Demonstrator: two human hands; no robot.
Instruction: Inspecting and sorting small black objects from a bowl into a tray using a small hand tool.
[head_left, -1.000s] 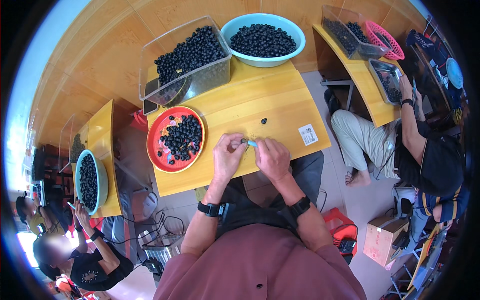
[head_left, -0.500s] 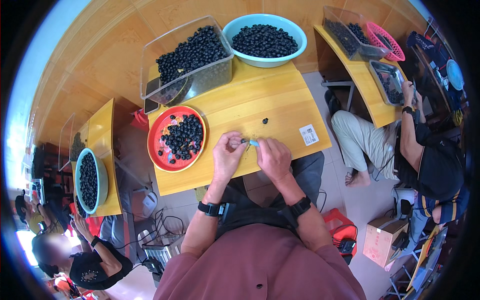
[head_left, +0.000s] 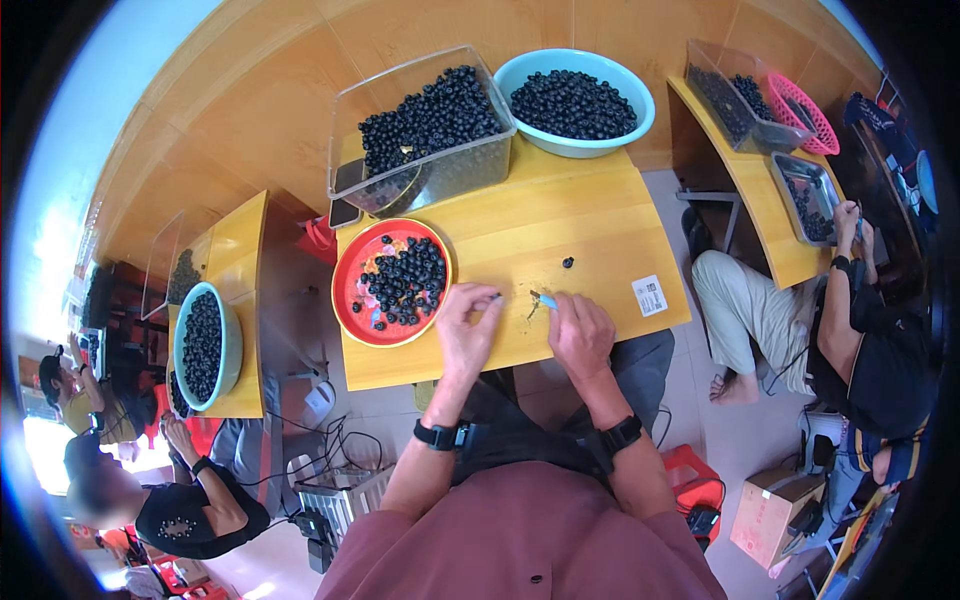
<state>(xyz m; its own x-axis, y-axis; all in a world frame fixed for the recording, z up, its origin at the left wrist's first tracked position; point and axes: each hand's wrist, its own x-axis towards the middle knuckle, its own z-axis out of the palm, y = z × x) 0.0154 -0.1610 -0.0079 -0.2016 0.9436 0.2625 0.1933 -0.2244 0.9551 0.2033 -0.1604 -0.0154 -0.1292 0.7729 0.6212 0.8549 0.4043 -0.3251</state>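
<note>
My left hand is beside the right rim of a round red tray. Its thumb and forefinger pinch a small dark round berry, mostly hidden by the fingertips. A slim tool with a light blue handle sits in my closed right hand, its tip pointing left over the table; the kind of tip is too small to tell. Bits of debris lie on the yellow table between my hands. One loose berry rests beyond the tool. Many dark berries are spread on the tray.
Behind the tray stand a clear plastic bin and a light blue basin, both holding dark berries. A white label is stuck on the table at right. People sit at side tables left and right. A phone lies by the bin.
My hands have drawn apart: the left with the berry moved away from the blue tool, closer to the tray. The whole view has shifted slightly.
</note>
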